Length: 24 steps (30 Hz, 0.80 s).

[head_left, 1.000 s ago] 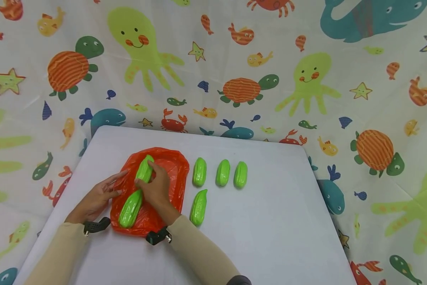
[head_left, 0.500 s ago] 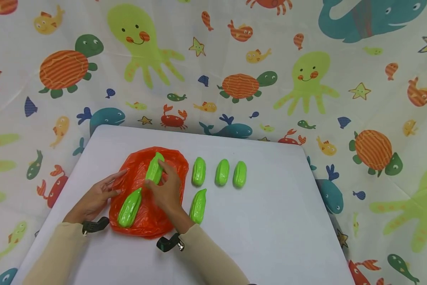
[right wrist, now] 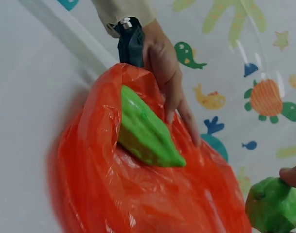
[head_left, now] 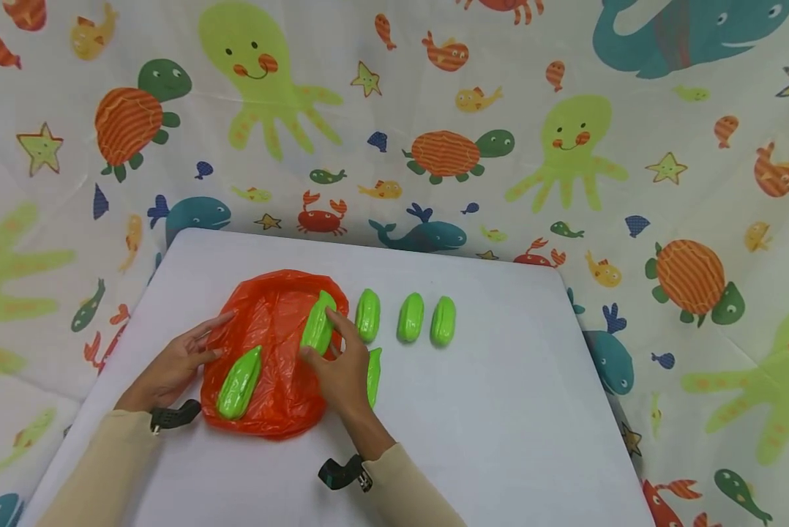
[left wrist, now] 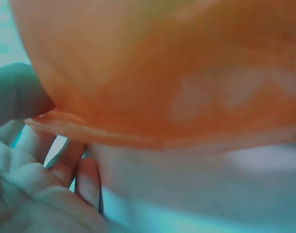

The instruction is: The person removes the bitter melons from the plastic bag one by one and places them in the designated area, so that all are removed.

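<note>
A red plastic bag [head_left: 279, 322] lies spread open on the left of the white table, its rim raised like a bowl. One green ridged gourd [head_left: 239, 383] rests in its lower left part. My left hand [head_left: 176, 366] holds the bag's left rim; in the left wrist view the rim passes between the thumb [left wrist: 16, 94] and the other fingers. My right hand [head_left: 345, 369] pinches a second green gourd [head_left: 318, 323] between thumb and fingers, over the bag's right side. That gourd [right wrist: 271, 206] shows at the right edge of the right wrist view.
Right of the bag, three green gourds [head_left: 410, 318] lie in a row on the white table [head_left: 513, 410]. Another gourd [head_left: 373, 375] lies nearer, partly hidden behind my right hand. A cloth printed with sea animals [head_left: 434, 95] hangs behind the table.
My right hand has carried its gourd rightward across the bag, from above the resting gourd to the right rim. The left hand stays at the left rim.
</note>
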### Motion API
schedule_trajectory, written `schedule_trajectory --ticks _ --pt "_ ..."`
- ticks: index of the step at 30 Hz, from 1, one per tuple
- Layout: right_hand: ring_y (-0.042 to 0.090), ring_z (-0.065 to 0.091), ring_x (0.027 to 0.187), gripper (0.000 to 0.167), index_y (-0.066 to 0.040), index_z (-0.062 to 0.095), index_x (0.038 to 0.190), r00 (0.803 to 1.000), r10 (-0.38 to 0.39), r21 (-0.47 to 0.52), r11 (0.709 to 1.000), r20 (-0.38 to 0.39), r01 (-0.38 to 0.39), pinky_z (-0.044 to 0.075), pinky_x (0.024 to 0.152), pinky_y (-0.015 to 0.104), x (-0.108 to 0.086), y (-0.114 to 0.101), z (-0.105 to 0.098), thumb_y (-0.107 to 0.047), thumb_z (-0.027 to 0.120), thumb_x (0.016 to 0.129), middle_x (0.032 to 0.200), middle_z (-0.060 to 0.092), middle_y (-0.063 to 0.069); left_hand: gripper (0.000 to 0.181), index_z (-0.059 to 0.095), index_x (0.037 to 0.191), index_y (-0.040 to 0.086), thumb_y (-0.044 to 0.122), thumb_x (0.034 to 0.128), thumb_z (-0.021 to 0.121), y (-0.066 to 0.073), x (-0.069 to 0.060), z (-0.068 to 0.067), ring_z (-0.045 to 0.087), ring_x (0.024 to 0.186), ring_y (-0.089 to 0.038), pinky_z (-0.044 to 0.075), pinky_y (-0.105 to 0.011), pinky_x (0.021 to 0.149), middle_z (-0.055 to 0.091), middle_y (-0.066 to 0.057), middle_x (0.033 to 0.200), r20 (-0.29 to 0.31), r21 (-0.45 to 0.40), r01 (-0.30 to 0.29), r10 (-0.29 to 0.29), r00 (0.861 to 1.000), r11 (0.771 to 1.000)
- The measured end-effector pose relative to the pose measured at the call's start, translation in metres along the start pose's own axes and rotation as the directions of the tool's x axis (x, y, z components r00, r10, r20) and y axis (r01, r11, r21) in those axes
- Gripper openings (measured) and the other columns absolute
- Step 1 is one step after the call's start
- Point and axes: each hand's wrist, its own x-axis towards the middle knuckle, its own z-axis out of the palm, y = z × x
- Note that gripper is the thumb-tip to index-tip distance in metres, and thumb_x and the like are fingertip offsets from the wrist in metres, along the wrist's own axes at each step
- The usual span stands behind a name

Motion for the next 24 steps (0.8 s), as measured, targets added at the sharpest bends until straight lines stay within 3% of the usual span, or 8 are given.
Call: schedule_trajectory --ticks 7,24 --pt "0.018 0.054 0.143 0.073 -0.028 0.052 0.156 0.999 -0.01 0.03 0.999 -0.037 0.012 0.053 0.111 0.035 -0.008 0.007 -0.022 -0.011 0.082 0.092 0.158 0.048 -0.004 0.074 0.025 0.171 0.032 0.024 0.1078 0.064 0.002 0.007 -0.008 0.058 0.123 0.009 0.06 -0.024 0.096 0.026 -0.011 0.175 0.011 0.01 0.012 -0.012 1.0 1.0" --pt "0.024 0.05 0.148 0.076 -0.03 0.053 0.156 0.985 0.06 -0.035 0.997 -0.161 -0.066 0.048 0.118 0.044 -0.036 0.024 -0.077 -0.006 0.083 0.09 0.161 0.048 -0.002 0.076 0.023 0.171 0.032 0.025 0.1073 0.065 0.006 0.008 -0.008 0.059 0.122 0.01 0.061 -0.024 0.096 0.028 -0.01 0.174 0.015 0.032 0.008 -0.009 1.0 0.999"
